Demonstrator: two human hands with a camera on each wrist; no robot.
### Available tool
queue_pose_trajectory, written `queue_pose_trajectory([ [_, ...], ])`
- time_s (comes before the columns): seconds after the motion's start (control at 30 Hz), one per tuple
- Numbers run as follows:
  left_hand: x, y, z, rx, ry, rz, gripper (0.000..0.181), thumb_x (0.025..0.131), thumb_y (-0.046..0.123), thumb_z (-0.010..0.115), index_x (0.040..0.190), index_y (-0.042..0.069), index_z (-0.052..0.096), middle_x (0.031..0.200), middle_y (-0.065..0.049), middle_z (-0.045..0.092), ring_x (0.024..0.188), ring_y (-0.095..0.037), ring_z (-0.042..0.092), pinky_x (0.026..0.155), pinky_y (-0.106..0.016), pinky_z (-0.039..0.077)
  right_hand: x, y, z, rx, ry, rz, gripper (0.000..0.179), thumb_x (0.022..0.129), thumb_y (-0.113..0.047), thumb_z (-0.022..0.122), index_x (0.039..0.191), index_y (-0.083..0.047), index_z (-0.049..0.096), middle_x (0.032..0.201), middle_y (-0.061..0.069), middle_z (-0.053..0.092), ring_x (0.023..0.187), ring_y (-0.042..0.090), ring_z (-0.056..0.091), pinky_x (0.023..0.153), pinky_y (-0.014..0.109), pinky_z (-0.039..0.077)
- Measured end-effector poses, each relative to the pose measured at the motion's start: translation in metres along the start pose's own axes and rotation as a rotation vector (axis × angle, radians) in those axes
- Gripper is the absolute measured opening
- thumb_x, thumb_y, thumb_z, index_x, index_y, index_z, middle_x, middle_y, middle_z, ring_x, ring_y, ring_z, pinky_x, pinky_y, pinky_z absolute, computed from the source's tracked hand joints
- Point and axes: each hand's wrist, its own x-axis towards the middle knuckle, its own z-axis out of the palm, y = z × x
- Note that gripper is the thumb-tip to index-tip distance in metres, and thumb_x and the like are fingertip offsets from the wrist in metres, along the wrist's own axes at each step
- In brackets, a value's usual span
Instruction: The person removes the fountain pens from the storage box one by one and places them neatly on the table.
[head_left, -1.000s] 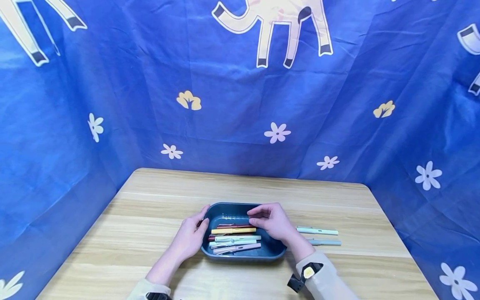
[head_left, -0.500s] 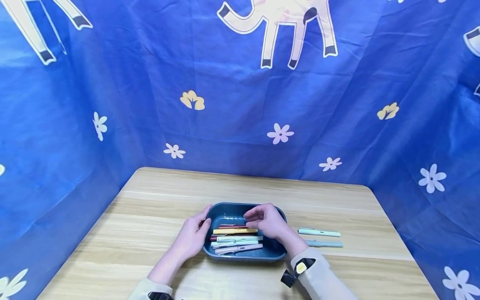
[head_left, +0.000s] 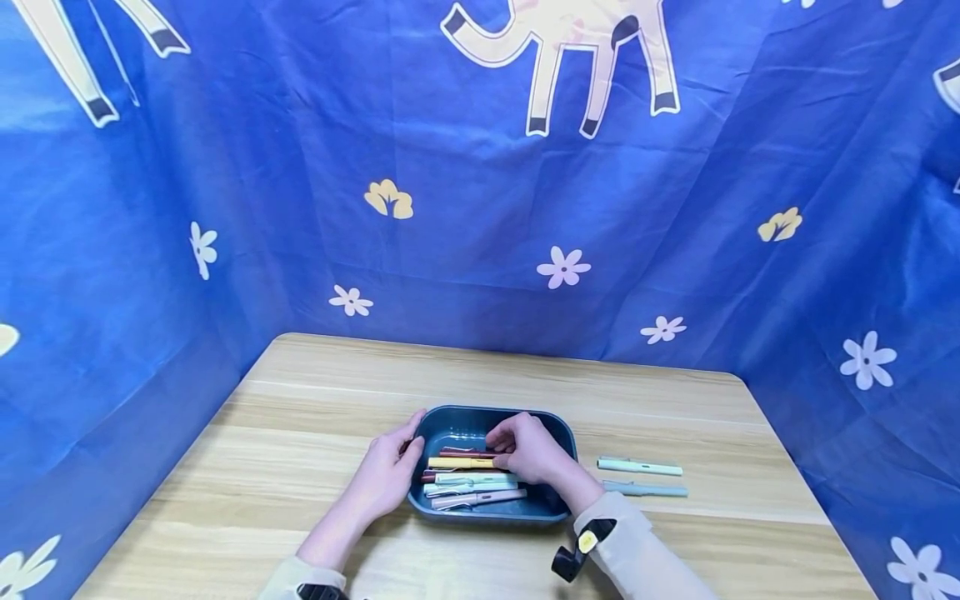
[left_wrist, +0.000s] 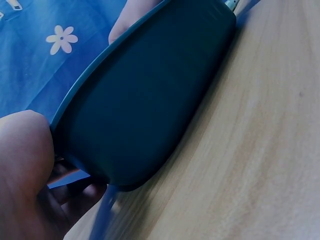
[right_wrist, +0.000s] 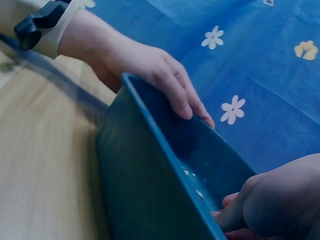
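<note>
A dark teal plastic box (head_left: pixel 555 425) stands on the table, with several capped pens lying across it. My left hand (head_left: pixel 384 475) grips its left end, thumb over the rim and fingers outside, as the right wrist view also shows. My right hand (head_left: pixel 528 450) reaches inside from the right. Its fingers are bent, the thumb at the right end of a yellow pen (head_left: pixel 461 462) and the index finger beyond a dark red pen (head_left: pixel 463 452). I cannot tell whether they pinch a pen. Nearer the front lie a mint pen (head_left: pixel 468 478) and a pale lilac pen (head_left: pixel 480 498).
Right of the box, a mint pen (head_left: pixel 640 467) and a grey-blue pen (head_left: pixel 648 490) lie side by side on the wooden table (head_left: pixel 337 375). A blue patterned curtain (head_left: pixel 465 317) surrounds the table's back and sides.
My right hand has moved left and down into the box, its thumb reaching the yellow pen's end. My left hand keeps its grip on the box. The head view has shifted slightly.
</note>
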Motion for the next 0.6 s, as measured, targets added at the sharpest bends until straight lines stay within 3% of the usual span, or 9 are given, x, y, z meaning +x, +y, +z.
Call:
queue_pose_trajectory([
  [0.23,0.0001,0.0016,0.0009,-0.002,0.015,0.025,0.050,0.111,0.012,0.052,0.159,0.000,0.044,0.159,-0.019,0.046,0.144,-0.036,0.046,0.121,-0.051,0.034,0.0010,0.0016,0.0022,0.016,-0.011,-0.015,0.022,0.083,0.011,0.082,0.103,0.001,0.078,0.092,0.005,0.076,0.080,0.007,0.067,0.075,0.024,0.059],
  [0.6,-0.0004,0.0021,0.0008,0.026,0.021,0.034,0.049,0.111,0.013,0.052,0.158,0.000,0.045,0.158,-0.019,0.046,0.144,-0.037,0.046,0.121,-0.053,0.034,0.0018,0.0033,0.0031,0.042,-0.021,0.024,0.023,0.083,0.011,0.084,0.103,-0.001,0.079,0.091,0.004,0.075,0.079,0.009,0.066,0.073,0.023,0.058],
])
